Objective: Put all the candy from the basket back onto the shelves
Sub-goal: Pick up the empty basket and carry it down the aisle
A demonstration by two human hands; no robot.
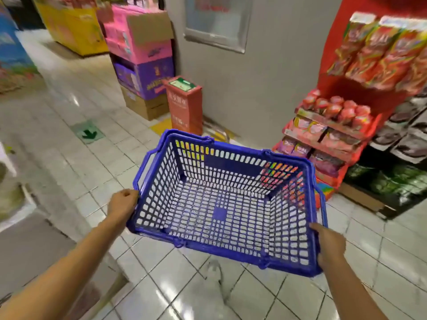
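1. My left hand [123, 202] wraps the basket [227, 205] rim, so my fingertips are hidden behind the blue plastic.
2. My right hand [330, 244] hides its fingers under the rim the same way.
3. Both my forearms run off the bottom edge.
4. The candy bags [383, 54] on the red shelves [332, 65] are smeared; I can't read any label, and the right edge cuts them off.
5. My shoe [215, 273] is only a pale blur.
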